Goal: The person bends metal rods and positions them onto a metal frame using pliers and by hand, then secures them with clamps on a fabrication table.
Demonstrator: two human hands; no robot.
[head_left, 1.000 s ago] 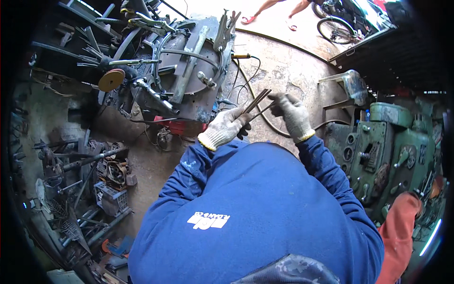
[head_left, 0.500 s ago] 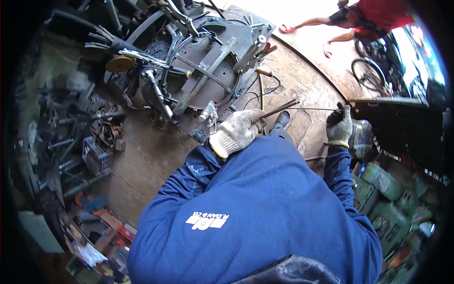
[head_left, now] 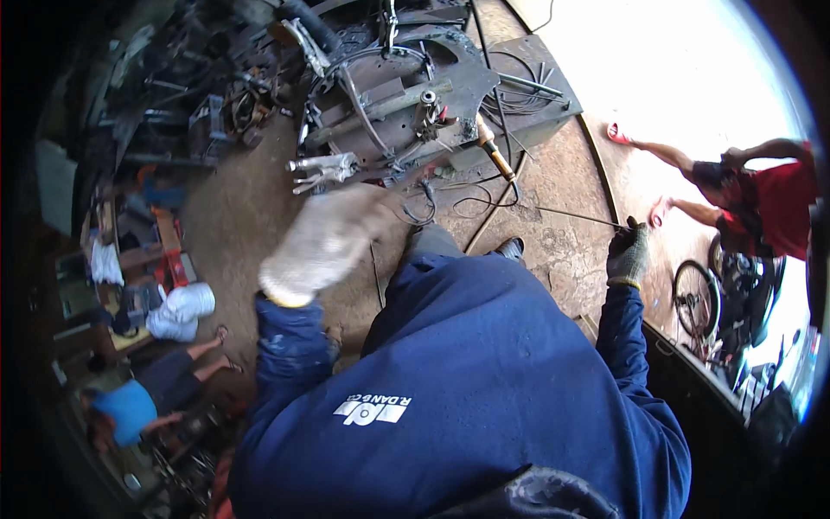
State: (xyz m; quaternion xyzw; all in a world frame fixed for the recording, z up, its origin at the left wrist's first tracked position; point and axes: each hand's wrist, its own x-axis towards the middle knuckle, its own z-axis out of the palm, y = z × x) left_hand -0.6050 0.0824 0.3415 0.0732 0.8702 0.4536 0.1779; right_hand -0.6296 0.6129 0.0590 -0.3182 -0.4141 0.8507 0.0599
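Stained floor (head_left: 566,257) underlies the right hand (head_left: 628,251), fingers (head_left: 637,229) gripping a thin metal rod (head_left: 577,214), a step seemingly calling for steady aim; blur hides whether the left hand (head_left: 324,242) grips.

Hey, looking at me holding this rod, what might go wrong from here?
The thin rod in the right hand sticks out sideways, so a careless turn might poke the bystander in red if they come closer. The locking pliers jut out near the blurred left hand and could snag it. The hose on the floor runs close to a dark shoe, so it might cause a trip.
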